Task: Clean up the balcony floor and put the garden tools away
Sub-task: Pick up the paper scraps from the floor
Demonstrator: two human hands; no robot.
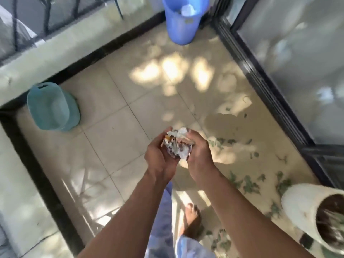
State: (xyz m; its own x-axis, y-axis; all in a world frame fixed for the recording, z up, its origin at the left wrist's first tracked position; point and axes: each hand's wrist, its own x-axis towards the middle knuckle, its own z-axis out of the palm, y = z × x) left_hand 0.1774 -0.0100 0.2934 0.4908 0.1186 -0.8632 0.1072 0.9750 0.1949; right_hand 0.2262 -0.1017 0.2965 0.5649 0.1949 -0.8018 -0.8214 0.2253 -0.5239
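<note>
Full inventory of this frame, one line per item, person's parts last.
blue bin: 1, blue, far end of floor by the sliding door, white trash inside
teal basket: 1, teal, left by the parapet wall
white planter: 1, white, lower right, soil and dry stems inside
leaf scraps: many, green, scattered on the tiles at right
crumpled wrappers: 1 wad, white and mixed colours, held between both hands
sliding door: 1, dark frame, glass, right
railing: 1, dark, upper left
left hand: grips the wad
right hand: grips the wad
bare foot: 1, on the tiles

Sliding glass door (297, 62), bare foot (191, 220)
</note>
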